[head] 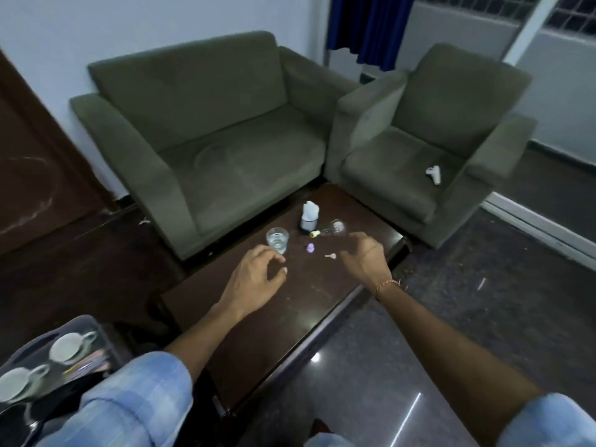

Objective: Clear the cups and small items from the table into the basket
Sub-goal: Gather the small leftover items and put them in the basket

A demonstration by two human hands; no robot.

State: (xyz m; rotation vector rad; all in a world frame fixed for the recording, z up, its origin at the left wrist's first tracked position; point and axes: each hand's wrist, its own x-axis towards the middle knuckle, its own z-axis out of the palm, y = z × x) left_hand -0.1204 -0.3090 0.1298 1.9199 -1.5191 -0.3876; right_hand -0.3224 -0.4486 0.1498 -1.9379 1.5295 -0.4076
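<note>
On the dark wooden table (290, 311) stand a clear glass (277, 240), a small dark jar with white tissue in it (309, 215), a glass bulb lying on its side (332, 228), a tiny purple item (310, 248) and a small pink item (330, 256). My left hand (254, 279) hovers just before the glass, fingers loosely curled, holding nothing. My right hand (366, 256) reaches beside the pink item and below the bulb, fingers spread, empty. The basket (42, 341) at the lower left holds two white cups (69, 346) and other items.
A green sofa (206, 133) stands behind the table and a green armchair (429, 140) to its right, with a white object (433, 174) on the seat. Shiny dark floor (483, 285) lies to the right. A brown door (32, 162) is at the left.
</note>
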